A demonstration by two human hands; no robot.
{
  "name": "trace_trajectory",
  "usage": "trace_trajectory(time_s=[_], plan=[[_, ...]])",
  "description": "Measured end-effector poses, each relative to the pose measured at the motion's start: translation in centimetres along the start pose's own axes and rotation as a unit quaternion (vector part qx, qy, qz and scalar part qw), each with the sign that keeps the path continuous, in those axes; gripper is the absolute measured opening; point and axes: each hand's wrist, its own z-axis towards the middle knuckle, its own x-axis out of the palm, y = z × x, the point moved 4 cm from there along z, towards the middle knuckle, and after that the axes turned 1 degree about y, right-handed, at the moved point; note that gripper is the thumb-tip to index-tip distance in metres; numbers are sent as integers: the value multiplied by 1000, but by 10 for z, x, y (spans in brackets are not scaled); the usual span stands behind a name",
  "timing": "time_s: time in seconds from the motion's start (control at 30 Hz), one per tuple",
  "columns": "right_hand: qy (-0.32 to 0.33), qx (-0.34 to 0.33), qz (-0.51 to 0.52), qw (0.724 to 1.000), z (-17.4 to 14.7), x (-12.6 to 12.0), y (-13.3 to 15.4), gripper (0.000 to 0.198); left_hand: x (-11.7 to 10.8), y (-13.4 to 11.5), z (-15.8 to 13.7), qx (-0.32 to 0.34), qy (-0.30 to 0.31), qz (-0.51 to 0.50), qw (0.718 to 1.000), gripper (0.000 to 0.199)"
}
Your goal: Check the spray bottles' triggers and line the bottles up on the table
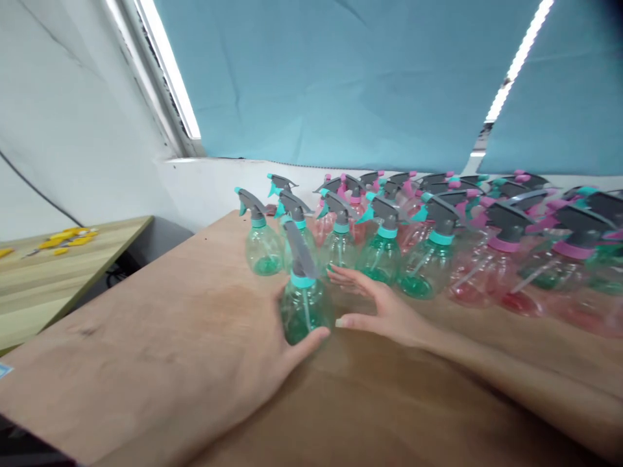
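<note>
My left hand (265, 353) is wrapped round the left side of a clear green spray bottle (306, 308), its thumb across the front. That bottle stands upright, with a grey trigger head and a turquoise collar; its top is blurred by motion. To its right, my right hand (377, 308) is held with thumb and fingers apart, nothing between them. Just behind the hands are more green spray bottles (378, 256), and one green spray bottle (265, 246) stands at the left end of the group.
Rows of pink spray bottles (487, 272) and green ones fill the right and back of the wooden table (195, 311). A second table (29, 279) at the left carries yellow items (71, 239). Behind are a white wall and a blue covering (341, 84).
</note>
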Motion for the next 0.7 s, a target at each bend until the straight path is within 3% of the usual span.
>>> trace_trajectory(time_s=[0.13,0.27,0.4,0.53,0.7], plan=[[-95,-19,9,995,-19,-34,22,76,50,-37,11,22,42,-51,998,79],[-207,-2,9,978,-38,-71,34,53,98,-70,23,38,98,-64,992,86],[-244,1,13,970,-53,-95,30,35,132,-95,30,69,116,-75,988,89],[-252,7,34,967,-64,-108,18,27,146,-104,31,115,137,-86,980,88],[-205,19,11,979,-68,-122,14,23,137,-104,34,159,208,-68,963,70]])
